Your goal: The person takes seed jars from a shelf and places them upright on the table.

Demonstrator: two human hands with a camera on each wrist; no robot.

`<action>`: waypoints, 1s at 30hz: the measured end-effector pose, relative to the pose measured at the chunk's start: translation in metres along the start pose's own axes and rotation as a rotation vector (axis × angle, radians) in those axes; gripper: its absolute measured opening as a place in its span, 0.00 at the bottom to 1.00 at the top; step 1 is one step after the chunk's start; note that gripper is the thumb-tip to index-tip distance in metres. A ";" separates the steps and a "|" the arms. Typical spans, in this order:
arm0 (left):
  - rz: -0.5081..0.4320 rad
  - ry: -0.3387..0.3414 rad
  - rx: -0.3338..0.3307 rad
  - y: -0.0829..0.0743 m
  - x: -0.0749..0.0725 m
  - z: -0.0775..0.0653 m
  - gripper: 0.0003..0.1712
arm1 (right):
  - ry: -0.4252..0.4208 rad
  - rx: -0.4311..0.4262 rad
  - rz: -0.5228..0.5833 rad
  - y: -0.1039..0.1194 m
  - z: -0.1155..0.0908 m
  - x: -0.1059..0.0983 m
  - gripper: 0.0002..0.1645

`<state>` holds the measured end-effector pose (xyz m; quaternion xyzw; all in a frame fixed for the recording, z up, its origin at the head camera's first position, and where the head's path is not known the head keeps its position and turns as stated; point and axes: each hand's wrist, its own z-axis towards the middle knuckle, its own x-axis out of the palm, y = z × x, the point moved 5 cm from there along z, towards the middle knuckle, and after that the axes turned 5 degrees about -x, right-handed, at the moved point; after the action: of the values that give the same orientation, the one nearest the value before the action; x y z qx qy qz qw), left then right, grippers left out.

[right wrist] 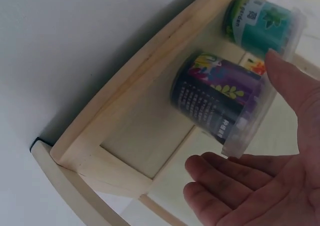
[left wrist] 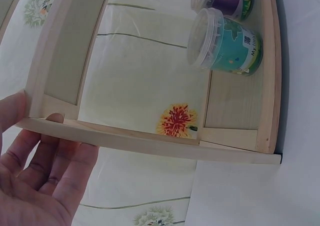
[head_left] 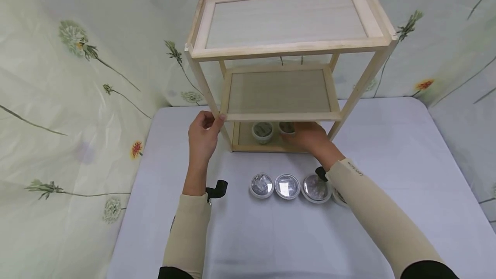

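My left hand (head_left: 203, 134) holds the left front post of a small wooden shelf (head_left: 283, 116), close to its middle tier. In the left wrist view, the thumb lies on one side of that post and the fingers on the other. My right hand (head_left: 308, 136) reaches into the bottom tier and pinches a purple jar (right wrist: 220, 96) by its clear lid, thumb opposite fingers. The jar's base rests on the bottom board. Beside it stands a teal jar (left wrist: 235, 48) with a clear lid. From above, part of the right hand's fingers is hidden.
Several round clear-lidded containers (head_left: 287, 186) stand in a row in front of the shelf, the rightmost partly hidden by my right sleeve (head_left: 379, 210). A white cloth covers the table (head_left: 240, 244). A flower-printed sheet (head_left: 77, 111) hangs behind and to the left.
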<state>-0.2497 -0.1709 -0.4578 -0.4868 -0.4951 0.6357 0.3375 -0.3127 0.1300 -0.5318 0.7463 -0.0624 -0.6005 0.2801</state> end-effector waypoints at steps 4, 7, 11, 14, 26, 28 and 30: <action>0.002 0.004 0.004 0.000 0.000 0.000 0.15 | -0.009 0.004 0.010 -0.001 0.001 0.001 0.51; 0.005 0.004 0.008 0.001 0.001 0.000 0.15 | -0.020 0.012 0.018 -0.002 0.002 0.002 0.52; 0.003 0.002 0.010 0.001 0.000 0.001 0.14 | -0.032 0.019 0.024 -0.001 0.002 0.002 0.53; 0.005 0.000 0.007 0.001 0.000 0.001 0.14 | -0.034 0.021 0.033 0.000 0.002 0.002 0.54; -0.003 0.009 0.011 -0.001 -0.001 0.000 0.14 | -0.052 0.021 0.076 -0.004 -0.003 0.002 0.54; -0.005 0.010 0.012 -0.001 -0.001 0.000 0.14 | -0.066 0.035 0.086 -0.005 -0.005 0.001 0.54; -0.006 0.007 0.015 -0.002 -0.001 0.001 0.14 | -0.078 0.046 0.086 -0.004 -0.008 -0.002 0.54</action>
<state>-0.2498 -0.1720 -0.4557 -0.4849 -0.4907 0.6366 0.3448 -0.3071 0.1368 -0.5315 0.7252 -0.1190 -0.6150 0.2857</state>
